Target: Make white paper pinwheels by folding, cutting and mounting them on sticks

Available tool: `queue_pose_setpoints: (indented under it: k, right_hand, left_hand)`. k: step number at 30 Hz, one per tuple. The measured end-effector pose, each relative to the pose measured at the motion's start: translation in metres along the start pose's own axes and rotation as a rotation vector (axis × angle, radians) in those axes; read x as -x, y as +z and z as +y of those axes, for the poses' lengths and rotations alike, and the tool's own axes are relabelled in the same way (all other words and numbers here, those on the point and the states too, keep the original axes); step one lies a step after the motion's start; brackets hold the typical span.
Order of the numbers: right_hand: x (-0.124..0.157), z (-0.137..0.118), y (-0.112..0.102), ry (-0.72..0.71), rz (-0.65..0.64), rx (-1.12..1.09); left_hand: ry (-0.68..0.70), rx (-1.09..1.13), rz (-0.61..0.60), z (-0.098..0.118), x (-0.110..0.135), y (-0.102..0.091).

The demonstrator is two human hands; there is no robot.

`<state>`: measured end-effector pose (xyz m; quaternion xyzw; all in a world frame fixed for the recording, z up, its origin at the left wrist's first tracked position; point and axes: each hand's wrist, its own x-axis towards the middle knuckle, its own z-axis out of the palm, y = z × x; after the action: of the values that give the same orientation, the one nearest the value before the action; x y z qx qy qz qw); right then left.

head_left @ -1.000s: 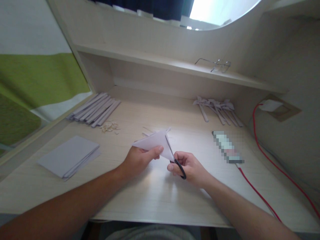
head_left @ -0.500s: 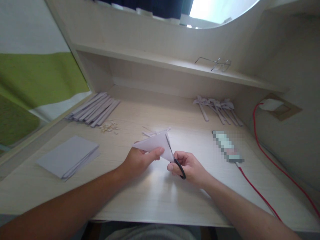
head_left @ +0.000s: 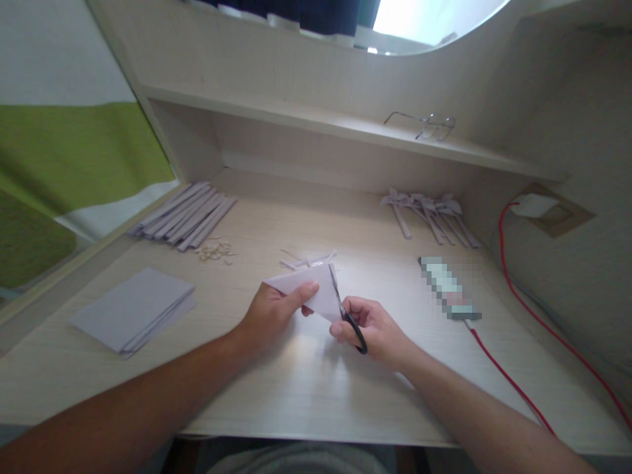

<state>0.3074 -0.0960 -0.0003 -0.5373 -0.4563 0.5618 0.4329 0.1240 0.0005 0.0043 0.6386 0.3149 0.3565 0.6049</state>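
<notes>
My left hand (head_left: 271,314) pinches a folded white paper triangle (head_left: 311,289) just above the pale wooden desk (head_left: 306,388), thumb on top. My right hand (head_left: 372,329) grips black-handled scissors (head_left: 348,316), fingers through the loops. The blades run up along the paper's right edge, their tips near its top corner. Thin paper slivers (head_left: 306,259) lie on the desk just behind the paper.
A stack of white sheets (head_left: 133,308) lies front left and a row of rolled paper sticks (head_left: 185,214) back left, with small scraps (head_left: 217,251) beside it. Folded paper pieces on sticks (head_left: 429,214) lie back right. A red cable (head_left: 513,388) runs along the right. Glasses (head_left: 422,125) rest on the shelf.
The paper has tipped lower and flatter toward the desk. The scissors have stayed along its right edge. Both hands remain almost in place.
</notes>
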Motion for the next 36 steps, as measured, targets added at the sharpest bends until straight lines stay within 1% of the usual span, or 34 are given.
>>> queue_pose_setpoints:
  k: [2,9,15,29,36]
  right_hand:
    - [0.0001,-0.0001,-0.0003,-0.004,0.004,0.005]
    - [0.0004,0.0034,-0.0022,0.016,0.025,0.042]
    - [-0.001,0.0058,-0.0024,-0.005,0.046,0.054]
    - [-0.0013,0.0014,-0.0012,0.005,0.021,-0.005]
    - [-0.0021,0.0046,-0.0009,-0.03,0.074,0.049]
  left_hand:
    - [-0.003,-0.002,0.017,-0.0007,-0.0004,-0.0003]
    - [0.005,-0.011,0.016,0.0019,0.0005,-0.0002]
    - [0.004,0.008,0.018,0.0017,-0.0005,-0.0002]
    - [0.007,-0.029,-0.038,0.0,0.0032,0.001]
    - [0.02,-0.012,-0.058,-0.0048,0.0023,-0.0001]
